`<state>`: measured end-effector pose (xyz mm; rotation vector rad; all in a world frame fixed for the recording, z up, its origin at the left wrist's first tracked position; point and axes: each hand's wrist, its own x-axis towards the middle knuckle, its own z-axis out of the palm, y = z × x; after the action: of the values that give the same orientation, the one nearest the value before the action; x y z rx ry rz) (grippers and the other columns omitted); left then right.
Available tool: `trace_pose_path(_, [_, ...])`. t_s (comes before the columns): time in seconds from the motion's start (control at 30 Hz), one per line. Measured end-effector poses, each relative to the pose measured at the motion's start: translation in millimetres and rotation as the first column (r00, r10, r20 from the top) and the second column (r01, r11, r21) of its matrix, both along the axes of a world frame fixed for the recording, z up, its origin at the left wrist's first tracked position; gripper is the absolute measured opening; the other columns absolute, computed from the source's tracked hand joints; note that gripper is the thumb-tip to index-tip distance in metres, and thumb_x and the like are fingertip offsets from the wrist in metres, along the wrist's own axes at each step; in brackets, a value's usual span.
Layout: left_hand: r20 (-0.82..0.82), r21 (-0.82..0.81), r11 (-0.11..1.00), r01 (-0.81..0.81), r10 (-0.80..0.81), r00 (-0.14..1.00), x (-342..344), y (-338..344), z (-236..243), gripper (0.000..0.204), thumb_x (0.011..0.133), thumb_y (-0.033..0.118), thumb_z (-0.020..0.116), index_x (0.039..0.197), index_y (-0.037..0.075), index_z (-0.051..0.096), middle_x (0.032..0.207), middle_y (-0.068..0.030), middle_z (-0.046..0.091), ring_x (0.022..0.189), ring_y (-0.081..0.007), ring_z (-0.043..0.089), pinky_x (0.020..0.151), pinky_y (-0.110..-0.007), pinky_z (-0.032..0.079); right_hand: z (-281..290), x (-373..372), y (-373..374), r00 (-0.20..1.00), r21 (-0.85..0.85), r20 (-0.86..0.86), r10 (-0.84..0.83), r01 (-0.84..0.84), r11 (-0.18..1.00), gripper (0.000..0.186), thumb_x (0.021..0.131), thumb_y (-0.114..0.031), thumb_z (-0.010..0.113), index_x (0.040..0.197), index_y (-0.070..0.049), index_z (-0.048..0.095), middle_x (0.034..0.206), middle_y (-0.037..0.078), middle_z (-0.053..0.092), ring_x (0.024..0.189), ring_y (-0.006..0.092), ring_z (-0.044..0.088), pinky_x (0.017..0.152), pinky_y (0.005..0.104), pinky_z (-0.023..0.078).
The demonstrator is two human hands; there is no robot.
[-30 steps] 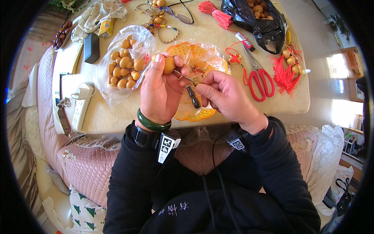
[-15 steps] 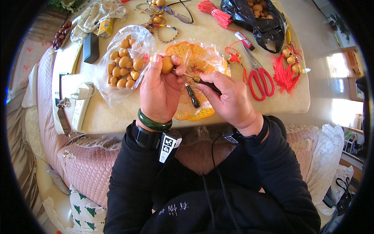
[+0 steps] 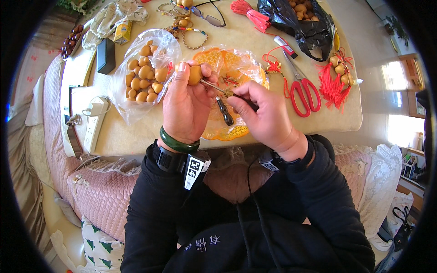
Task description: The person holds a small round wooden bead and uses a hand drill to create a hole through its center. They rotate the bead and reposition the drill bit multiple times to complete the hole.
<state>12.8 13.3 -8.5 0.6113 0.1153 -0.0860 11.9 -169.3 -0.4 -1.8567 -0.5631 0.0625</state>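
Note:
My left hand (image 3: 184,107), a green bangle at its wrist, holds a small tan gourd (image 3: 195,75) between thumb and fingers. In my right hand (image 3: 266,113) is an awl with a dark handle (image 3: 246,103). Its thin metal shaft (image 3: 212,85) points left, and the tip meets the gourd's rounded end; how deep it sits cannot be seen. Below the shaft, a second dark-handled tool (image 3: 225,112) lies on an orange openwork tray (image 3: 236,133) partly covered with clear plastic. Left of my left hand, several similar gourds (image 3: 144,73) fill a clear plastic bag (image 3: 119,93).
Red-handled scissors (image 3: 306,98), a red knotted cord (image 3: 274,67) and red tassels with gourds (image 3: 334,86) lie to the right. A black bag (image 3: 314,34), pink tassels (image 3: 250,16), glasses (image 3: 209,19) and bracelets (image 3: 195,40) stand farther back. A power strip (image 3: 94,125) lies left.
My right hand has turned slightly and shifted its grip on the awl, and a little more of the shaft shows. My left hand still holds the gourd in nearly the same place.

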Motion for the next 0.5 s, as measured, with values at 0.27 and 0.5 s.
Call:
trace_pose_path(0.27, [0.011,-0.015,1.0,0.014,-0.013,1.0,0,0,2,0.02,0.105,0.032,0.048,0.109,0.013,0.053,0.098,-0.0043,0.057,0.09,-0.018,0.056,0.073,-0.028,0.044,0,9,-3,0.733,0.404,-0.653,0.19,0.125,0.906,0.014,0.096,-0.014,0.066,0.093,-0.003,0.058,0.074,0.001,0.062,0.052,0.0039,0.047,0.047,0.0198,0.038])
trace_pose_path(0.5, [0.014,0.017,1.0,-0.009,0.009,1.0,0,-2,5,0.02,0.105,0.032,0.048,0.109,0.013,0.053,0.098,-0.0042,0.057,0.089,-0.0179,0.056,0.072,-0.029,0.044,-8,0,2,0.942,0.249,-0.327,0.073,0.011,0.968,0.015,0.093,-0.008,0.069,0.093,-0.003,0.054,0.075,0.004,0.063,0.064,0.0091,0.061,0.058,0.0227,0.049])
